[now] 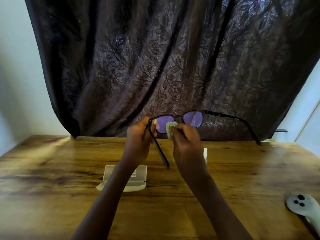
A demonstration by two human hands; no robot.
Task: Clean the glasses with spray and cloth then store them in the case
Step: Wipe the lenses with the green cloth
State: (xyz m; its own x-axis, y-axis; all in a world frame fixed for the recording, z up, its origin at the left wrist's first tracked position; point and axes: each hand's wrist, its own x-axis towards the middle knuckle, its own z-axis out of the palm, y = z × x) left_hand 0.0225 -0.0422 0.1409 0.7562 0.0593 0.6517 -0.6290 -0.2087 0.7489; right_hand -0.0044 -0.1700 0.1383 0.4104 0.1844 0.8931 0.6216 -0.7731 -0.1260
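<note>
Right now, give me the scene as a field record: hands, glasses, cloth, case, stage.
left hand: grip on glasses at the frame's left hinge, held up above the table
right hand: pressing cloth on the left lens
glasses arms: unfolded
case: open on table, partly behind left forearm
white object: behind right hand, identity unclear
stage: wiping, not yet stored

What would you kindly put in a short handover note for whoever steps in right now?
Left hand: holds the glasses in the air by the frame's left corner.
Right hand: presses the cloth on the left lens.
Case: lies open on the table, under the left forearm. A small white thing, perhaps the spray, stands behind the right hand.
Done: wiping is under way.
Left: finish both lenses, fold the arms, put the glasses in the case.
</note>
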